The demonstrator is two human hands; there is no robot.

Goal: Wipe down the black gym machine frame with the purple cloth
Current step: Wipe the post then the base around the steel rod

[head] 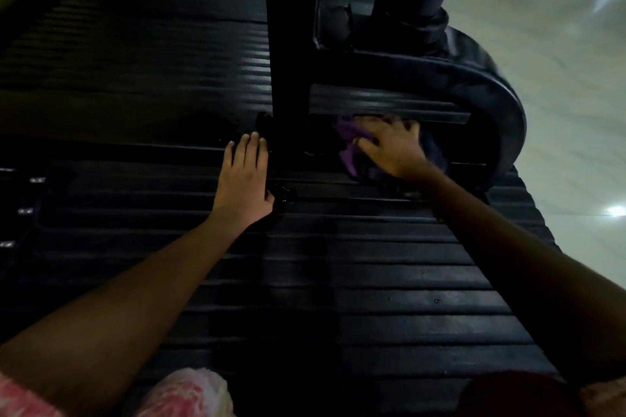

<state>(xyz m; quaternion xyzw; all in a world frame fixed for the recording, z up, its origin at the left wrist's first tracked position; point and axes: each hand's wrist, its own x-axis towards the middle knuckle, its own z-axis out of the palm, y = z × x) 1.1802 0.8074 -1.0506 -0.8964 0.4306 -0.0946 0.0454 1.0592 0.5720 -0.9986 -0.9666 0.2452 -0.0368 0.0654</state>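
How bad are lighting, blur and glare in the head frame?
Head view: heavily underexposed, machine frame and ribbed mat near black; right hand and purple cloth slightly motion-blurred; glare streaks on the pale floor; wide-angle bending at the edges.

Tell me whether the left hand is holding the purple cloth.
No, the left hand lies flat and bare on the ribbed black mat, while the purple cloth sits under the right hand.
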